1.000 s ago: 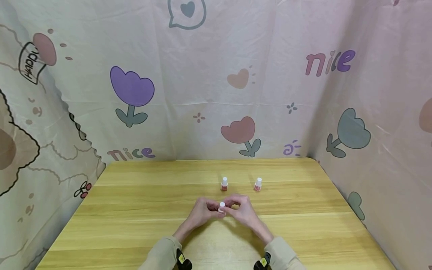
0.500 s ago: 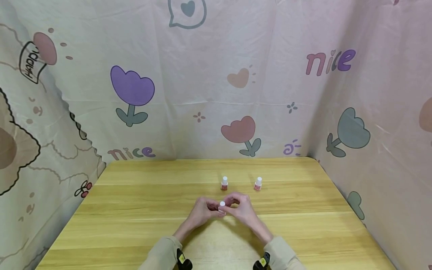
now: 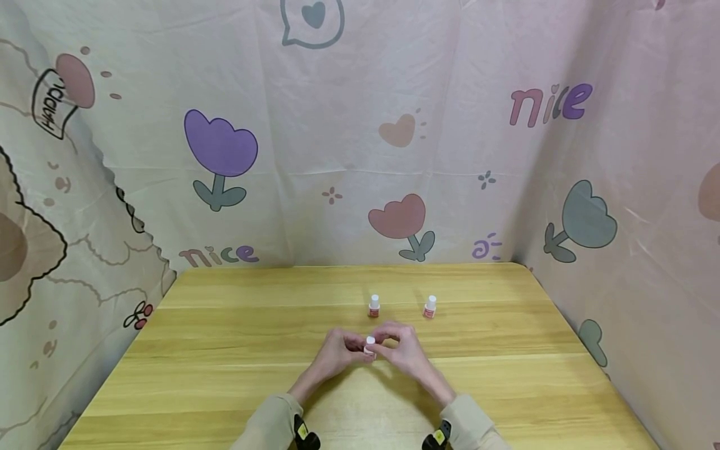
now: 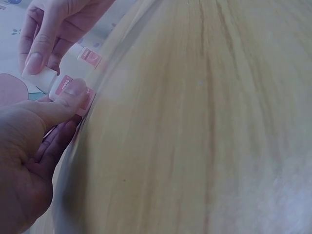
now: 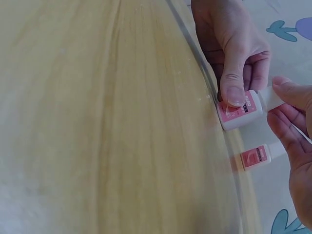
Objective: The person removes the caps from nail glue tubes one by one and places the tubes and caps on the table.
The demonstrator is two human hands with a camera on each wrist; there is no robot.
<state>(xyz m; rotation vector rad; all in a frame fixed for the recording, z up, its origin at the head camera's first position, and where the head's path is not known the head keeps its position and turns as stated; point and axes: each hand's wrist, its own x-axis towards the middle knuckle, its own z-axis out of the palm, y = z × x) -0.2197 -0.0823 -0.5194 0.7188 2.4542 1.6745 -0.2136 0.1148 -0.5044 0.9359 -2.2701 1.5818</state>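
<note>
While left hand (image 3: 334,354) and right hand (image 3: 406,352) meet at one bottle (image 5: 246,111), left grip is clamped round its body | right grip pinches its single white cap (image 5: 269,99) | bottles: three in all | held one upright, mid-surface (image 3: 225,350) | two standing bottles (image 3: 374,309) apart, behind it | one patterned cloth (image 3: 349,150) beyond

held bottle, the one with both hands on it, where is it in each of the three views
Head: the held bottle is below centre, a touch to the right.
Left wrist: the held bottle is at the upper left.
Right wrist: the held bottle is right of centre, about mid-height.
Shared landmark: the left hand, gripping its body.
</note>
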